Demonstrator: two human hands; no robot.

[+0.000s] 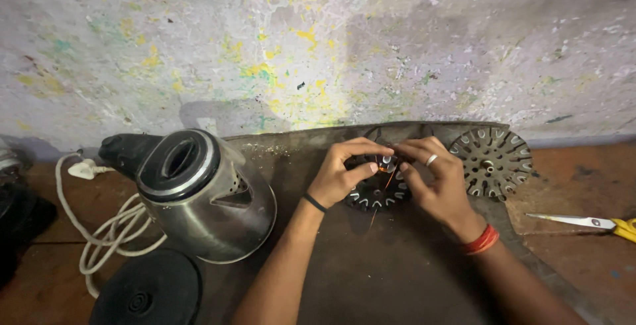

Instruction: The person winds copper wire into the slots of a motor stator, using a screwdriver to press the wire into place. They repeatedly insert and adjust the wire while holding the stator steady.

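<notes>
Left hand (339, 174) and right hand (434, 178) pinching copper wire (389, 176) on slotted stator core (377, 196). Second core (491, 161) right; steel kettle (199, 192), white cord (106, 229) left; scissors (589, 222) far right.

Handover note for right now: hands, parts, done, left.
Left hand and right hand: both pinch the top of the slotted stator core on the dark mat, where thin copper wire shows at the fingertips.
Second slotted core leans on the wall, bare.
Scissors lie right; steel kettle, its base and white cord sit left.
Done: little wire visible.
Left: most slots look empty.
</notes>
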